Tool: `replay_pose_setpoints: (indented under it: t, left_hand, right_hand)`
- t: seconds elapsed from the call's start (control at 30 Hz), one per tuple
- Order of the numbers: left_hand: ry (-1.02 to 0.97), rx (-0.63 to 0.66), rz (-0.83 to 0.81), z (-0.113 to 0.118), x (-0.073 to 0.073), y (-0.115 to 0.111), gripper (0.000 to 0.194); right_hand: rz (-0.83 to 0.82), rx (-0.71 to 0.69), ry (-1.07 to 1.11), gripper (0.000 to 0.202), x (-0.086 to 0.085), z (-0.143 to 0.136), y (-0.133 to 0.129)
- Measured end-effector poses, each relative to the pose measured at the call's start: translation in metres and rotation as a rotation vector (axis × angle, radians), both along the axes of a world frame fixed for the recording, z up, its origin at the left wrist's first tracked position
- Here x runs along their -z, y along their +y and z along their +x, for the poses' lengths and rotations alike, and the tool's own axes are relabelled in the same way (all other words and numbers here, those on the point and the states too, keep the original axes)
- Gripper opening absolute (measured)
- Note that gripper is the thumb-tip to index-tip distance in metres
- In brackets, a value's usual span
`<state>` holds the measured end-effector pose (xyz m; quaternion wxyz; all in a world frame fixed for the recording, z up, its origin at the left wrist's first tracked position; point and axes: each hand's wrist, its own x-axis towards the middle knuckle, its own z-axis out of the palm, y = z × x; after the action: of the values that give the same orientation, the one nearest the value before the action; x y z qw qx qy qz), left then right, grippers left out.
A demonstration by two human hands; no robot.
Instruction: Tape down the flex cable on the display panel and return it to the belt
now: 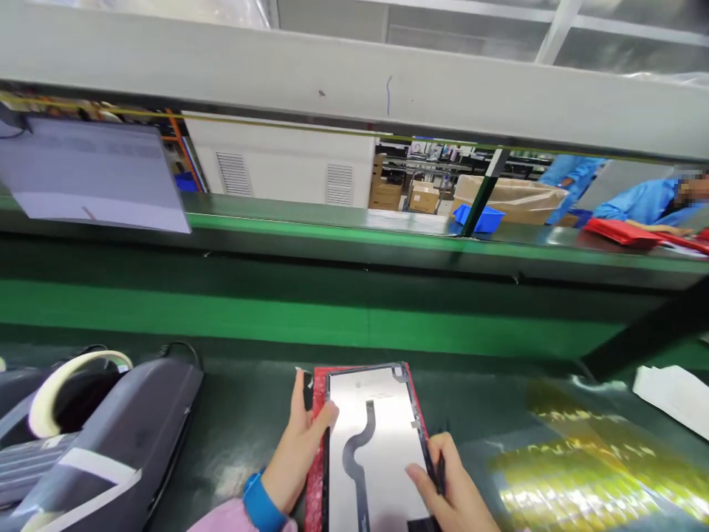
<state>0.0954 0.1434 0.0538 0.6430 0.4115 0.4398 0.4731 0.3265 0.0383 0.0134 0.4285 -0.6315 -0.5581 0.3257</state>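
Panel [388, 443]: silver-backed, atop red wrap [314, 491], between the hands, long axis running away from the wearer | Left hand [293, 451]: half-spread, thumb lapping left edge, farther up; underside grip cannot be told | Right hand [451, 480]: curled round dark tool [441, 474], thumb on panel's right side, nearer the wearer

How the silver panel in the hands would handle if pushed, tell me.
The panel is probably fairly stiff, since its visible edges run straight. It may be slippery, as its silver surface looks smooth and shiny.
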Motion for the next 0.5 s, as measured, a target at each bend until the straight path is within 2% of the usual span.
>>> replay_pose_setpoints:
  t: [0.07, 0.13, 0.2, 0.27, 0.33, 0.4, 0.5]
  left_hand:
    - [-0.045, 0.012, 0.016, -0.001, 0.004, 0.000, 0.138]
    - [-0.046, -0.001, 0.025, -0.001, 0.003, 0.001, 0.138]
    - [-0.024, -0.025, 0.010, 0.001, -0.001, 0.001, 0.134]
    - [-0.012, -0.049, -0.004, 0.003, -0.005, 0.001, 0.133]
    - [-0.006, -0.074, -0.006, 0.007, -0.007, 0.001, 0.134]
    - [-0.002, -0.090, -0.006, 0.010, -0.005, 0.000, 0.134]
    - [0.004, -0.102, -0.007, 0.013, -0.001, -0.001, 0.133]
  right_hand:
    - [0.044, -0.003, -0.152, 0.023, -0.012, 0.022, -0.007]
    - [0.096, 0.030, -0.328, 0.021, -0.018, 0.053, -0.019]
    - [0.118, 0.042, -0.524, 0.021, -0.016, 0.083, -0.032]
    - [0.107, 0.010, -0.666, 0.018, -0.007, 0.101, -0.040]
    - [0.092, 0.005, -0.707, 0.016, 0.002, 0.102, -0.036]
    - [0.084, 0.028, -0.661, 0.018, 0.005, 0.089, -0.021]
    - [0.086, 0.055, -0.545, 0.025, -0.002, 0.063, 0.011]
